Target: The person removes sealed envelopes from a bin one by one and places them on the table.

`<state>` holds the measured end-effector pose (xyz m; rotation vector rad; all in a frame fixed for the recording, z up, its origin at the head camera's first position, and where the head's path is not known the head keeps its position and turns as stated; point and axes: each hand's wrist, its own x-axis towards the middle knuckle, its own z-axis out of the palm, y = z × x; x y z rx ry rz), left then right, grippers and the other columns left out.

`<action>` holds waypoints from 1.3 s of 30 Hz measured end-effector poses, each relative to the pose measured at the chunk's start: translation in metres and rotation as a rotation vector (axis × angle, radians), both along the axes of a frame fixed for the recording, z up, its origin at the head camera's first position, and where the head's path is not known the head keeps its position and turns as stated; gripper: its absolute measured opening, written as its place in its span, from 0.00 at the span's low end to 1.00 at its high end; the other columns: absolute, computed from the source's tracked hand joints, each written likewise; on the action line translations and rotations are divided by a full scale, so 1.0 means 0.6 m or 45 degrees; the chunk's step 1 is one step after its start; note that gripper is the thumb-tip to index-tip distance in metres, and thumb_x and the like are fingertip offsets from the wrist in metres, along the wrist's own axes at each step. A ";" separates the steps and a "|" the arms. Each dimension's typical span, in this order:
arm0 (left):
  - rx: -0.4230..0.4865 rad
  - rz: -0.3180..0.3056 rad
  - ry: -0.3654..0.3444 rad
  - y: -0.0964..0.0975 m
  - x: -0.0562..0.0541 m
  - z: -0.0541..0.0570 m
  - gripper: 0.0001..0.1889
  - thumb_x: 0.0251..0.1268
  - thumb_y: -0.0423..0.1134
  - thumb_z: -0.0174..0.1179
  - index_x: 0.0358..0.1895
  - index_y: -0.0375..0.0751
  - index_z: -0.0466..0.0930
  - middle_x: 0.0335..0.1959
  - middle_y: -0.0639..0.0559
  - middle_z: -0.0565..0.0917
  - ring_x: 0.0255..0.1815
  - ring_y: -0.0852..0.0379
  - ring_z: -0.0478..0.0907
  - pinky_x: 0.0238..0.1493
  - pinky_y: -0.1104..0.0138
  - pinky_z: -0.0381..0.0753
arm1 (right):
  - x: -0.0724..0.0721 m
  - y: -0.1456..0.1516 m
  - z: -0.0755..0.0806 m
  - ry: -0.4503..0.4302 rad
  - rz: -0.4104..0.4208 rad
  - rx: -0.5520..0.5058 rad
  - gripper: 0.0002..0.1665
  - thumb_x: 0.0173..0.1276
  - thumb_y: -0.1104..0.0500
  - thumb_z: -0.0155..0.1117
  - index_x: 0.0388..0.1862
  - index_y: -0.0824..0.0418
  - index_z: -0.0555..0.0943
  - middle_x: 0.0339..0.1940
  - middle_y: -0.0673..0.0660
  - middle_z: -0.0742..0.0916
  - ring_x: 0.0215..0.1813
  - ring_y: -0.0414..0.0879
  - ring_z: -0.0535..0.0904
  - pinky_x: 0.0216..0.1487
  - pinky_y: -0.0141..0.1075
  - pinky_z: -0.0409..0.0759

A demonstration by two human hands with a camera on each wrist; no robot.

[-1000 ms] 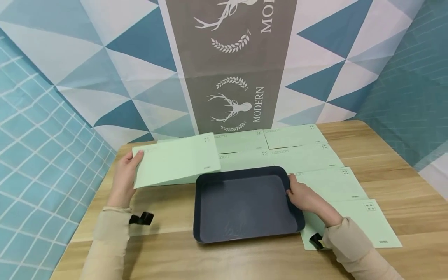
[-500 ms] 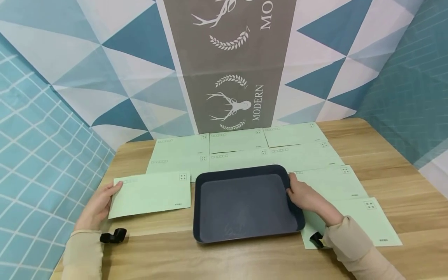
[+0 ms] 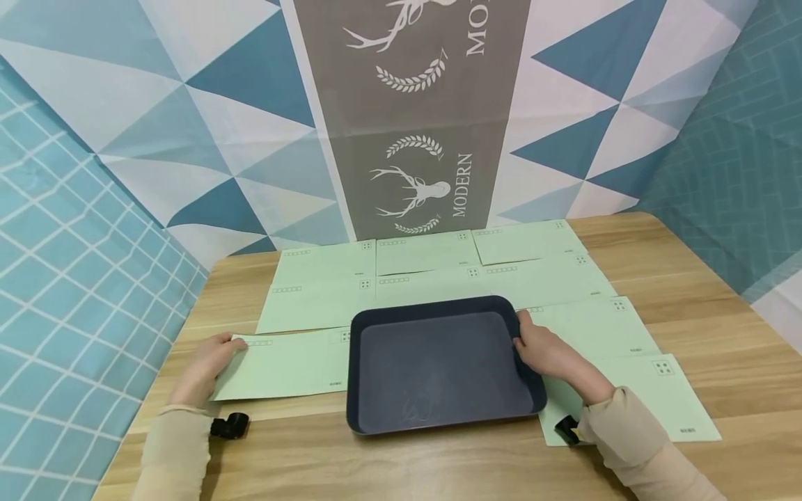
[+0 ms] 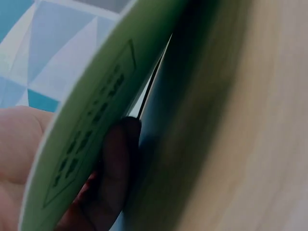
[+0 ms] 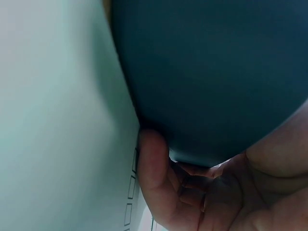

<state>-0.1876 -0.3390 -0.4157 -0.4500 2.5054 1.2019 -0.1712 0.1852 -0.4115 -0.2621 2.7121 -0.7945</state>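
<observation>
My left hand pinches the left end of a pale green envelope at the left of the table. The left wrist view shows this envelope raised at that end, its printed back facing the wood and fingers on both sides. Its right end disappears behind the left wall of a dark blue rectangular tray. With my right hand I grip the tray's right side. In the right wrist view, curled fingers hold the tray wall, close beside another green envelope.
Several green envelopes lie in rows along the back of the wooden table. More of them, such as the front right envelope, run down the right side, partly under the tray and right arm. A patterned wall covering rises behind.
My left hand has brought the envelope forward and down from over the back rows, then slid it right against the tray's left side. The right hand and tray stay in place.
</observation>
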 end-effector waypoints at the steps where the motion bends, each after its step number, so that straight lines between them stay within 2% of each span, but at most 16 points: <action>1: -0.013 0.010 0.024 0.004 -0.001 -0.001 0.36 0.66 0.45 0.41 0.69 0.26 0.40 0.67 0.25 0.46 0.59 0.36 0.57 0.56 0.50 0.65 | 0.001 0.000 -0.001 -0.005 -0.002 0.001 0.26 0.69 0.65 0.41 0.61 0.76 0.50 0.34 0.67 0.79 0.25 0.47 0.73 0.21 0.35 0.68; 4: -0.013 0.030 0.102 0.012 -0.003 -0.004 0.34 0.63 0.40 0.42 0.68 0.26 0.43 0.66 0.24 0.46 0.62 0.34 0.54 0.56 0.48 0.63 | 0.002 0.001 -0.001 -0.009 -0.001 0.002 0.27 0.69 0.65 0.41 0.62 0.77 0.49 0.36 0.68 0.79 0.26 0.47 0.73 0.21 0.35 0.68; 9: -0.025 0.006 0.202 0.014 -0.006 -0.006 0.36 0.60 0.36 0.45 0.68 0.24 0.38 0.63 0.23 0.49 0.58 0.35 0.54 0.52 0.51 0.65 | -0.001 0.002 -0.001 0.021 0.016 0.000 0.26 0.68 0.66 0.41 0.61 0.77 0.50 0.34 0.67 0.79 0.25 0.47 0.73 0.21 0.35 0.68; 12: -0.064 -0.050 0.206 0.011 -0.007 -0.006 0.38 0.60 0.35 0.48 0.68 0.23 0.38 0.61 0.22 0.50 0.59 0.32 0.53 0.54 0.48 0.63 | -0.003 0.001 0.002 0.032 0.025 0.000 0.24 0.68 0.65 0.41 0.59 0.76 0.51 0.34 0.67 0.79 0.25 0.47 0.72 0.21 0.35 0.68; 16: -0.195 -0.136 0.205 0.012 -0.008 -0.009 0.41 0.58 0.38 0.54 0.67 0.23 0.41 0.60 0.21 0.48 0.58 0.29 0.52 0.56 0.43 0.60 | -0.002 -0.001 0.004 0.023 0.026 -0.004 0.24 0.69 0.65 0.41 0.59 0.76 0.52 0.34 0.67 0.79 0.25 0.47 0.72 0.21 0.35 0.68; 18: -0.253 -0.152 0.217 0.015 -0.009 -0.010 0.42 0.56 0.39 0.56 0.67 0.23 0.42 0.59 0.21 0.48 0.56 0.30 0.52 0.54 0.44 0.60 | -0.001 -0.001 0.005 0.019 0.024 -0.003 0.25 0.69 0.65 0.41 0.59 0.77 0.51 0.35 0.68 0.79 0.25 0.47 0.72 0.21 0.35 0.68; 23: -0.246 -0.140 0.232 0.022 -0.006 -0.008 0.44 0.55 0.39 0.58 0.67 0.23 0.41 0.58 0.23 0.45 0.53 0.33 0.51 0.52 0.48 0.60 | 0.001 -0.002 0.005 0.015 0.016 0.007 0.26 0.68 0.65 0.42 0.60 0.77 0.51 0.39 0.72 0.79 0.27 0.48 0.73 0.22 0.35 0.68; 26: -0.239 -0.155 0.234 0.023 -0.004 -0.006 0.44 0.56 0.39 0.57 0.67 0.23 0.39 0.58 0.23 0.46 0.53 0.33 0.52 0.52 0.47 0.60 | 0.001 -0.002 0.005 0.016 0.015 0.014 0.26 0.68 0.65 0.42 0.60 0.77 0.51 0.40 0.72 0.79 0.27 0.48 0.74 0.22 0.35 0.68; 29: -0.259 -0.219 0.263 0.022 -0.004 -0.006 0.44 0.57 0.39 0.58 0.67 0.23 0.39 0.58 0.23 0.49 0.53 0.32 0.54 0.54 0.44 0.60 | 0.001 -0.001 0.004 0.019 0.016 0.017 0.25 0.68 0.65 0.43 0.60 0.77 0.52 0.38 0.71 0.79 0.27 0.47 0.74 0.22 0.35 0.68; 34: -0.360 -0.396 0.328 0.018 -0.003 -0.004 0.45 0.55 0.42 0.61 0.66 0.22 0.42 0.56 0.23 0.53 0.53 0.31 0.56 0.53 0.40 0.61 | -0.001 0.001 0.005 0.012 0.010 0.022 0.26 0.68 0.65 0.43 0.60 0.77 0.52 0.37 0.70 0.79 0.27 0.47 0.74 0.22 0.35 0.68; 39: -0.398 -0.490 0.363 0.015 0.004 0.012 0.38 0.61 0.45 0.56 0.64 0.22 0.50 0.55 0.24 0.58 0.49 0.33 0.65 0.45 0.46 0.72 | -0.003 -0.001 0.005 -0.015 -0.007 0.006 0.25 0.69 0.64 0.43 0.61 0.75 0.52 0.34 0.65 0.79 0.26 0.47 0.73 0.21 0.35 0.68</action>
